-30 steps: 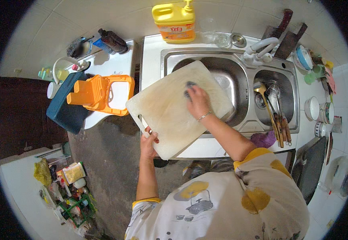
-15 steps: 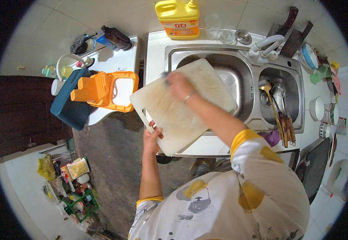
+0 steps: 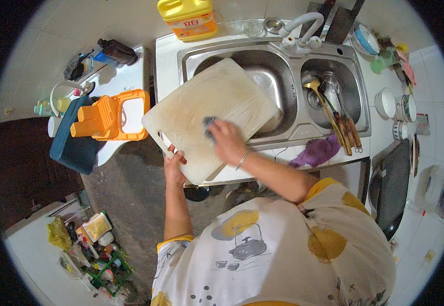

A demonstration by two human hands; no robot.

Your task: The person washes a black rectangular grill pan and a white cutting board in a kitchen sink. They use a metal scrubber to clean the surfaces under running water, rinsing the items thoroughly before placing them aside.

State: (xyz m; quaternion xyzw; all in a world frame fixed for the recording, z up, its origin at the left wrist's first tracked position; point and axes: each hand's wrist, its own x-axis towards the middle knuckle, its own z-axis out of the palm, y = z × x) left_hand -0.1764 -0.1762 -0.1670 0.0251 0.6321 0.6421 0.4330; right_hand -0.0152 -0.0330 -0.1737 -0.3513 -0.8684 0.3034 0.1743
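A large, off-white cutting board slants across the left sink basin, its near-left corner reaching past the counter's front edge. My left hand is closed on that near-left end by the slot handle, with fingers coming through the slot. Pressed on the board's face, a bit nearer than its middle, is a dark grey scrubber, perhaps steel wool. My right hand is closed around it, slightly blurred by motion, with a bracelet at the wrist.
Several long-handled utensils lean in the right basin under the white faucet. A purple cloth lies on the front edge. A yellow jug stands behind the sink. White bowls sit at right; an orange plastic stool is at left.
My right hand has swept the scrubber from the board's far-left edge back toward me. My left hand keeps its hold. The whole view has shifted, bringing the purple cloth more into sight.
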